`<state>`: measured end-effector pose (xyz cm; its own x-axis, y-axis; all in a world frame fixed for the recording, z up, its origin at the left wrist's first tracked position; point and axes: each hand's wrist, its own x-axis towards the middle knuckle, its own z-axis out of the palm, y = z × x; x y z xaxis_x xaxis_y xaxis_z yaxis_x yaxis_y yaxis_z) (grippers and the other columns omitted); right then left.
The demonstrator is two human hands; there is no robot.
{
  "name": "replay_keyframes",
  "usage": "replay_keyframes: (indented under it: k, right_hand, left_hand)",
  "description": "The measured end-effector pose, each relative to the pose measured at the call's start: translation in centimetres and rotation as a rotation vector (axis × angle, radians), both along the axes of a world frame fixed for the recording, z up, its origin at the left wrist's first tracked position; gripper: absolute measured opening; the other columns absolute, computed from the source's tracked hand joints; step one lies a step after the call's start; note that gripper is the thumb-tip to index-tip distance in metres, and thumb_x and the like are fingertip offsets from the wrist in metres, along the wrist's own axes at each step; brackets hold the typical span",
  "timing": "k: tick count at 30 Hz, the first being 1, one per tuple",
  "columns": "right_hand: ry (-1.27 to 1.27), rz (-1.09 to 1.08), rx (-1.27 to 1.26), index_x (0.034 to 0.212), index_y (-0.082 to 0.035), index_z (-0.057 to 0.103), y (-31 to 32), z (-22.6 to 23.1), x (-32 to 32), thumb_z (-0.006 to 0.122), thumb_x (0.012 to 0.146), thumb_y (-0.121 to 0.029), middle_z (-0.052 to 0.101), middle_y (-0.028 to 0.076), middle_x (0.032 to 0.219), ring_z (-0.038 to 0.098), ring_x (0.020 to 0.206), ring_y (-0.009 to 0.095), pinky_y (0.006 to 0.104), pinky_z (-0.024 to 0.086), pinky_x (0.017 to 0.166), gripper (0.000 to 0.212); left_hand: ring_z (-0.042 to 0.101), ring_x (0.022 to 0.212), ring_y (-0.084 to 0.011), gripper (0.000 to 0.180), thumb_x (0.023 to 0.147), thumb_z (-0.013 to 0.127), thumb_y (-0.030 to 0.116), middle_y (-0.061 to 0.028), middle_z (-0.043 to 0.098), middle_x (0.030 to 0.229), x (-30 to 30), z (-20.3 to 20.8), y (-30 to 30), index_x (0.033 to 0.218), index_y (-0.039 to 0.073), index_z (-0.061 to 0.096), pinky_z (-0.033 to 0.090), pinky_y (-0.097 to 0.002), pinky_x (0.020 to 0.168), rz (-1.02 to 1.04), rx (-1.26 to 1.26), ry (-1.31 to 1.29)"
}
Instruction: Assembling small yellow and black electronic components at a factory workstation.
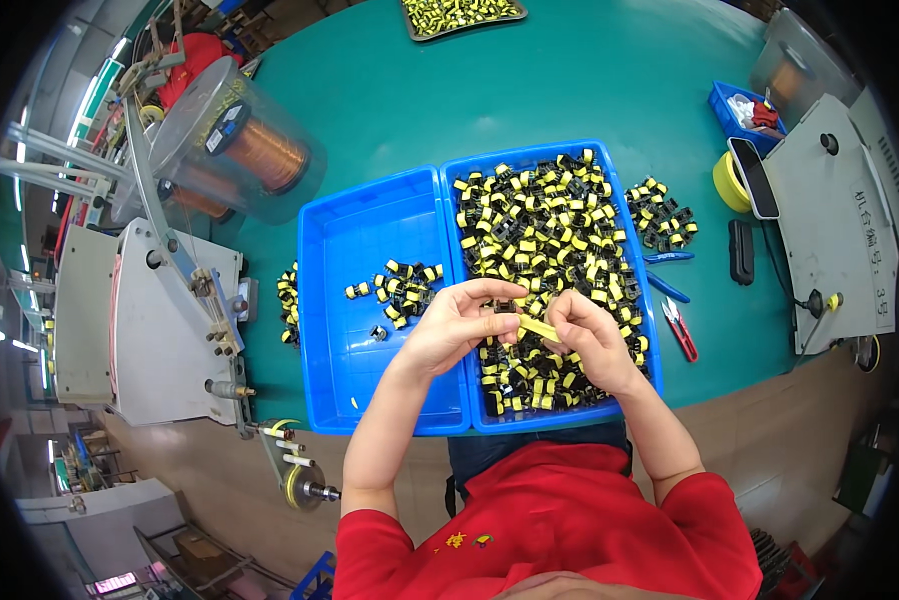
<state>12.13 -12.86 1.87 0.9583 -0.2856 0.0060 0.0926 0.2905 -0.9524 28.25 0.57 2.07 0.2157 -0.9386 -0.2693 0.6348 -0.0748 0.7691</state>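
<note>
Over the right blue tray [597, 160], my left hand [460, 325] pinches a small black coil bobbin [506, 306] between thumb and fingertips. A strip of yellow tape [538, 327] stretches from the bobbin to my right hand [594, 338]. The right fingers are closed on the tape's other end. Below both hands, the right tray is heaped with black coil bobbins wrapped in yellow tape [540, 220]. The left blue tray [345, 215] stands against it and holds a smaller cluster of the same bobbins [405, 290].
More bobbins [662, 215] lie right of the trays, near blue-handled pliers [667, 272] and red thread snips [681, 332]. A phone [753, 178] leans by a yellow tape roll [730, 183]. Grey machine housings flank the green table [390, 100]; a copper wire spool [265, 148] stands left.
</note>
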Motion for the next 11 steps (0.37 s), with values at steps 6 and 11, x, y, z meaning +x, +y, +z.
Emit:
replay_keyframes:
  k: [6,11]
  right_hand:
    - [-0.024,-0.038,0.033,0.08,-0.006,0.038,-0.25,-0.18,0.0,0.042,0.088,-0.013,0.039,0.001,0.072,0.037,0.061,0.01,0.0238,0.033,0.058,0.011]
    - [-0.05,0.008,0.059,0.08,-0.006,0.039,-0.08,-0.05,-0.11,0.046,0.089,-0.018,0.039,0.003,0.073,0.038,0.062,0.011,0.0243,0.035,0.06,0.016]
  left_hand:
    - [0.063,0.08,-0.0182,0.033,0.08,0.066,0.001,-0.0119,0.06,0.097,0.07,-0.11,0.1,0.111,-0.004,0.055,0.051,-0.0262,0.068,0.005,-0.061,0.003]
    - [0.065,0.087,-0.0203,0.034,0.081,0.067,0.004,-0.0136,0.061,0.103,0.18,-0.35,-0.01,0.111,-0.004,0.055,0.051,-0.027,0.073,0.002,-0.014,-0.072]
